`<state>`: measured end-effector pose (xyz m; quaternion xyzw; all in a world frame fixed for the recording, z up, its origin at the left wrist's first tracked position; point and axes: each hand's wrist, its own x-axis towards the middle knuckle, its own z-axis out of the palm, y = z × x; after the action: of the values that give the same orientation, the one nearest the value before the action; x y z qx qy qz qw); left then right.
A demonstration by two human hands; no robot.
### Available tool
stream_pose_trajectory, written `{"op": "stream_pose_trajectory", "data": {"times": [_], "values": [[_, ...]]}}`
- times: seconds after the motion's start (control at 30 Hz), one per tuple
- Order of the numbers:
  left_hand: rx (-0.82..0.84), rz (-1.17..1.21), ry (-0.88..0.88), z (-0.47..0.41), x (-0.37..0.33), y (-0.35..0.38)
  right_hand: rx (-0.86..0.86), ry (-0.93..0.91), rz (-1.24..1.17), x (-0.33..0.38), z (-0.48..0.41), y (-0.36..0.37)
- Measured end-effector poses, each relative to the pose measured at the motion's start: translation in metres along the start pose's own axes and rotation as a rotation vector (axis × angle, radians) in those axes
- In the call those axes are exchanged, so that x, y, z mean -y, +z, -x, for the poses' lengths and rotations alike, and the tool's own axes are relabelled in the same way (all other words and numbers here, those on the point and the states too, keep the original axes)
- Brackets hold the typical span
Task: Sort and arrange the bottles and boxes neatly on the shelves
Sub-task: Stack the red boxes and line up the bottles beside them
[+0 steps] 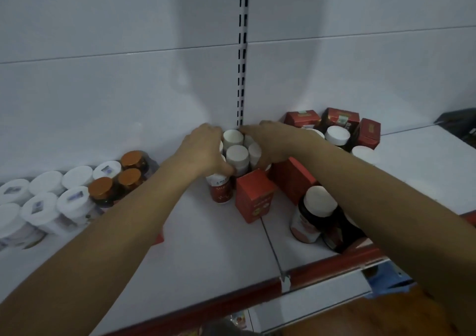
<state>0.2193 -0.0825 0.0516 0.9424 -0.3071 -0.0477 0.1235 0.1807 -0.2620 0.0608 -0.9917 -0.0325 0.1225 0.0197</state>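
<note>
A tight cluster of white-capped bottles (237, 152) with red labels stands at the back of the white shelf (206, 245), by the slotted upright. My left hand (206, 150) curls round the cluster's left side, its thumb on the front red-labelled bottle (221, 190). From the right, my right hand (268, 145) cups the same cluster. A red box (253, 196) stands just in front, a second red box (292, 178) beside it under my right forearm. A dark bottle with a white cap (315, 212) stands near the shelf's front right.
White-lidded jars (46, 201) and amber-lidded dark jars (123, 181) fill the shelf's left end. More red boxes (340, 121) and white-capped bottles (337, 135) stand at the back right. A red strip (231, 297) edges the shelf front. A dark object (461, 126) sits far right.
</note>
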Motion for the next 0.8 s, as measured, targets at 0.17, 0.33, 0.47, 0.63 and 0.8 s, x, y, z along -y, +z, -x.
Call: {"op": "stream_pose_trajectory", "data": {"times": [0.17,0.33,0.47,0.63,0.8], "values": [[0.009,0.079,0.012,0.0,0.014,0.007,-0.06,0.017,-0.094,-0.003,0.021,-0.003],[0.077,0.11,0.067,0.023,0.029,-0.019,-0.278,-0.055,0.075,0.027,0.048,-0.012],[0.04,-0.119,0.16,0.062,0.061,-0.05,-0.292,0.0,0.096,0.058,0.072,-0.009],[0.374,-0.301,0.24,0.105,0.084,-0.063,-0.031,0.112,0.102,0.077,0.071,0.007],[0.374,-0.319,0.233,0.117,0.105,-0.052,0.123,0.078,0.022,0.093,0.085,-0.022]]}}
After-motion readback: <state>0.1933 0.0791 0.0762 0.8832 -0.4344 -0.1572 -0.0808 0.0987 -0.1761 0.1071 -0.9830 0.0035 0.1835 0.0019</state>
